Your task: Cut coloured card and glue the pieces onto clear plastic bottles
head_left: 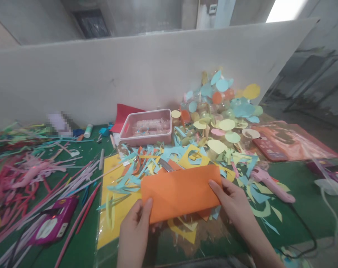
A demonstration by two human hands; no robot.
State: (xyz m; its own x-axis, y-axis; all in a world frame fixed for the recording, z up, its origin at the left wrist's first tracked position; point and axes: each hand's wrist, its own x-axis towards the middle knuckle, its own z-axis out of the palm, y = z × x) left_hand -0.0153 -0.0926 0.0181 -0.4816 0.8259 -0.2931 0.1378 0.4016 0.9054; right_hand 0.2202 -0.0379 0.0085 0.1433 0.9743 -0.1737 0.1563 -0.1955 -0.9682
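Between my hands is a folded sheet of orange paper (pixel 181 193), held above the table and slightly tilted. My left hand (pixel 136 221) pinches its lower left edge, thumb in front. At the right edge, my right hand (pixel 231 197) grips it with the thumb on the face and the fingers behind. Just behind the paper's top edge, a pair of scissors (pixel 166 165) shows in part; the rest is covered. Coloured paper scraps (pixel 124 185) and a yellow sheet (pixel 107 223) lie beneath and around it.
A pink bin (pixel 146 139) holding clear plastic pieces stands at the back. Paper circles and clear balls (pixel 221 100) are heaped at back right. A pink glue gun (pixel 272 184) with a black cord lies right. Pipe cleaners (pixel 82 178) and a purple device (pixel 55 221) lie left.
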